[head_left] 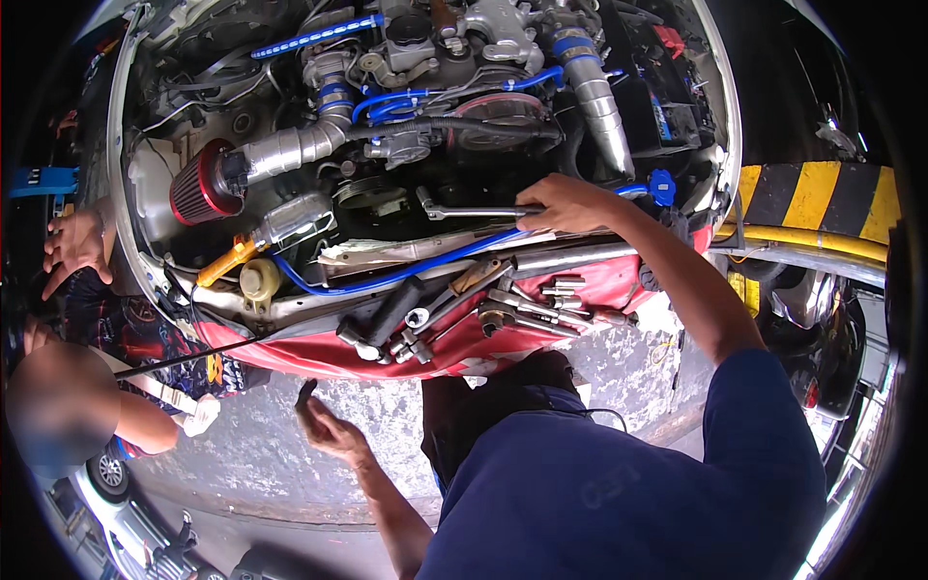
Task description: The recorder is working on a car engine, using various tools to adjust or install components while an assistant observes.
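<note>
My right hand [561,203] grips the handle of a silver ratchet [464,211] over the front of the engine bay [242,126], just above a blue hose [406,265]. The ratchet's head lies to the left; whether it sits on anything is unclear. My left hand [333,435] is held low, off the car's front over the floor, with a small black object [307,391] in its fingers, too small to name. Sockets, extensions and other tools [522,319] lie heaped on a red cover [280,348] along the front edge.
At the left stands another person [155,435], one hand raised beside the car's side. A red cone air filter [203,184] and silver pipes [590,87] sit in the bay. A yellow-and-black striped barrier [812,203] stands at right. A silver car [126,512] is at lower left.
</note>
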Tool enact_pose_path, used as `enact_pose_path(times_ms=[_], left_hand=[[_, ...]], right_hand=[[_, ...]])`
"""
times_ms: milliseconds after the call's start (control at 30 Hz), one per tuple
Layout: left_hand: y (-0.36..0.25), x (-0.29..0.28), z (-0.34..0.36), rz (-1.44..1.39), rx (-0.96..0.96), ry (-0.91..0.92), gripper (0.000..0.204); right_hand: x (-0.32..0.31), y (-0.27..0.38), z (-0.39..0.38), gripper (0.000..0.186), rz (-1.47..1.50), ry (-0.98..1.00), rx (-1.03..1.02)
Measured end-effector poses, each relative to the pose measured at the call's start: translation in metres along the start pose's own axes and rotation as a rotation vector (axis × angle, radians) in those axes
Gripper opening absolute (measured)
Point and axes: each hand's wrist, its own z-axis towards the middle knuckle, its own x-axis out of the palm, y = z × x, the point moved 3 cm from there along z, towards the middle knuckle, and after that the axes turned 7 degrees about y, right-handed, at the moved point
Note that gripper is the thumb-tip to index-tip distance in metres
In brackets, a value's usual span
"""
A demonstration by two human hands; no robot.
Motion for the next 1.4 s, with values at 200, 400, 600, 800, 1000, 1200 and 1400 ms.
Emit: enact_pose_path(times_ms=[200, 400, 600, 800, 1000, 1200, 1400], left_hand=[[-0.139, 0.122, 0.01, -0.019, 0.392, 0.691, 0.06], [-0.176, 0.188, -0.04, 0.024, 0.421, 1.229, 0.061], [-0.152, 0.198, -0.106, -0.068, 0.252, 1.286, 0.037], [-0.14, 0.2, -0.123, 0.354, 0.295, 1.07, 0.029], [-0.084, 0.156, -0.084, 0.509, -0.034, 0.655, 0.037], [-0.062, 0.098, -0.043, 0.403, 0.133, 0.464, 0.024], [-0.065, 0.111, -0.01, 0.504, 0.165, 0.324, 0.026]], right_hand=[[0.051, 0.0, -0.113, 0.035, 0.438, -0.126, 0.082], [0.148, 0.001, -0.178, 0.024, 1.252, 0.067, -0.04], [0.212, -0.025, -0.184, 0.037, 0.778, -0.161, 0.073], [0.215, -0.023, -0.177, 0.036, 0.705, -0.301, 0.071], [0.206, -0.039, -0.147, 0.032, 0.79, -0.539, 0.097], [0.157, -0.065, -0.158, 0.019, -0.058, -0.884, -0.067], [0.163, -0.097, -0.139, 0.033, -0.121, -0.894, -0.024]])
